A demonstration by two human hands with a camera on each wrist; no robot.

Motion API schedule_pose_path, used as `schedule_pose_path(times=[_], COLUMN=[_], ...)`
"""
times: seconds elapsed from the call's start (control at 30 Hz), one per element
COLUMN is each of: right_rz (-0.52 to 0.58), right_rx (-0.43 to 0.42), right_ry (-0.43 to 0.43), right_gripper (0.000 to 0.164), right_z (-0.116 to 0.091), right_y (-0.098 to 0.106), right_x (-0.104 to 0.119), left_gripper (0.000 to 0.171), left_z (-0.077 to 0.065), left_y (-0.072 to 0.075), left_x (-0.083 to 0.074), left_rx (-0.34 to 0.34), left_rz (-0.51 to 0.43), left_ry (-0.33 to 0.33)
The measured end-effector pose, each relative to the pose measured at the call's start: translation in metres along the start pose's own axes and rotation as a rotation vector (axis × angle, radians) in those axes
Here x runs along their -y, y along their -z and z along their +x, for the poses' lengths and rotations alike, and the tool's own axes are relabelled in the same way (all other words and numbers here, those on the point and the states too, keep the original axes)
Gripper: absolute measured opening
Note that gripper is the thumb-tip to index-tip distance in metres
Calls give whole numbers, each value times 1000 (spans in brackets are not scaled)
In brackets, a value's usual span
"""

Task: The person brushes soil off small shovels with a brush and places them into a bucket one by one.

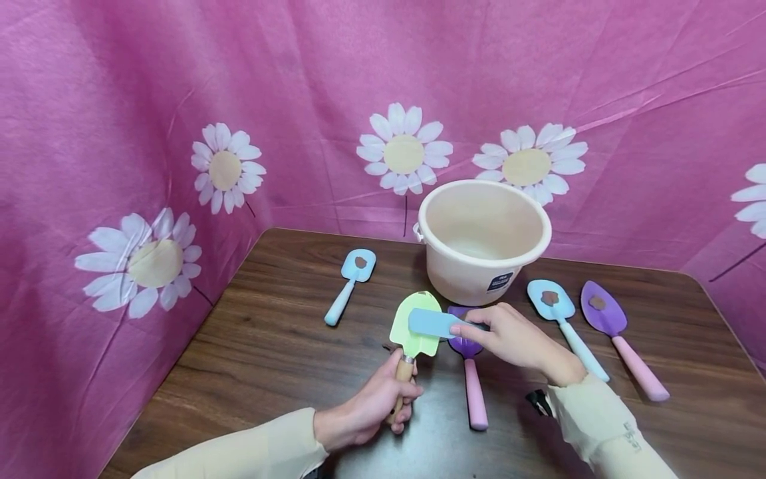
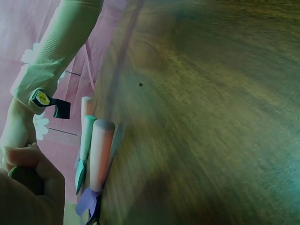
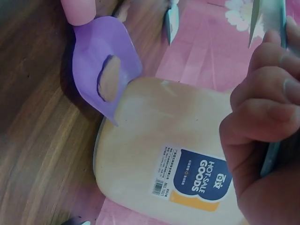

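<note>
My left hand grips the wooden handle of a lime-green garden trowel, its blade pointing away from me. In the left wrist view the handle's round end shows inside the curled fingers. My right hand pinches a light blue, flat-bladed spatula, which lies across the green blade; whether they touch firmly I cannot tell. Beneath the right hand, a purple trowel with a pink handle rests on the table, a brown patch on its blade. Part of that blade is hidden in the head view.
A cream bucket with a blue label stands behind the hands. One light blue trowel lies left; another blue trowel and a purple trowel lie right, all with brown patches. Pink flowered cloth hangs behind the wooden table.
</note>
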State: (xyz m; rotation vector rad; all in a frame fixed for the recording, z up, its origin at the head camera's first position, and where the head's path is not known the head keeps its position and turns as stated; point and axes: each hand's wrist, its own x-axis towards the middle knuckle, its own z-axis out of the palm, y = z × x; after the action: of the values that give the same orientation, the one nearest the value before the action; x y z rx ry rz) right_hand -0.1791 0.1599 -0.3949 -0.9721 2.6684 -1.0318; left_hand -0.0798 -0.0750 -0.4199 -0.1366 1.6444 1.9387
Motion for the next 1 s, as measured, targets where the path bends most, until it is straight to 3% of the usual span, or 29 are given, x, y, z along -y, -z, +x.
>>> schedule_pose_path(times=[0.17, 0.43, 0.67, 0.8, 1.0], right_rz=[-24, -222, -260, -286, -288], right_rx=[-22, -160, -201, -199, -125], right_ry=[-45, -159, -209, -223, -236], right_gripper=[31, 42, 48, 46, 42], right_z=[3, 6, 7, 7, 2], right_y=[2, 6, 7, 6, 3], right_x=[-1, -2, 0, 0, -3], left_gripper=[27, 25, 26, 26, 25], left_z=[-2, -6, -5, -6, -7], left_y=[-1, -4, -2, 1, 9], left_x=[4, 6, 7, 5, -4], left_rx=[8, 34, 26, 23, -11], left_rz=[24, 44, 72, 112, 189], left_ry=[-19, -15, -24, -48, -94])
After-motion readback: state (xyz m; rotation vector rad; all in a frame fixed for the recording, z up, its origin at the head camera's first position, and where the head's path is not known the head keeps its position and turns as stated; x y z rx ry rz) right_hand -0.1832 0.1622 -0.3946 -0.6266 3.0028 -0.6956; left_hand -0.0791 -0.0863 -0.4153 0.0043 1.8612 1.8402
